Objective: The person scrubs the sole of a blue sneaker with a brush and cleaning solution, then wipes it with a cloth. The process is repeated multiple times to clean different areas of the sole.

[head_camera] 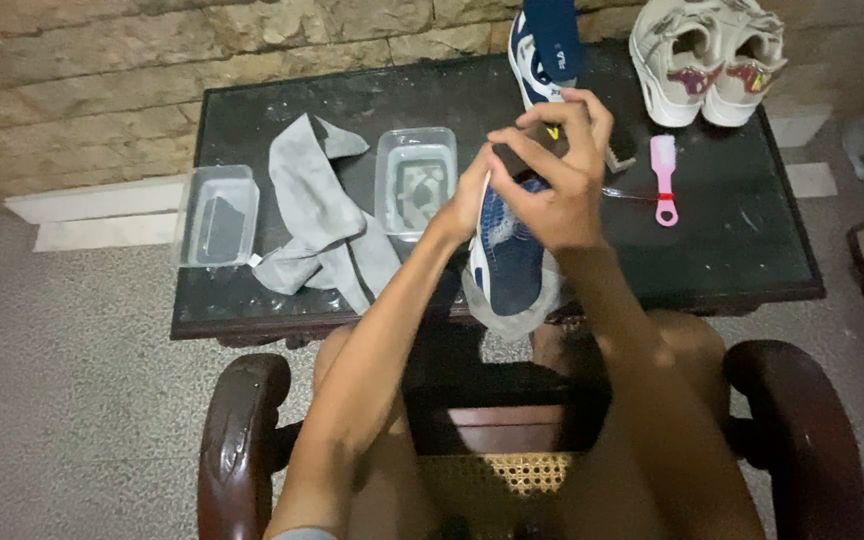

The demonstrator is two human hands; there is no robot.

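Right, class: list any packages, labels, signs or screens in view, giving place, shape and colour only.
No packages, signs or screens.
Yellow logo mark: small, on the blue shoe held by both hands.
White logo mark: small, on the second blue shoe, far table edge.

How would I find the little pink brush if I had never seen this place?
Start at the dark table by the stone wall and look at its right side, below the pair of white shoes. The pink brush lies flat there, right of the right hand on the blue shoe. It is the only pink thing, with a ring-shaped loop at its handle end.
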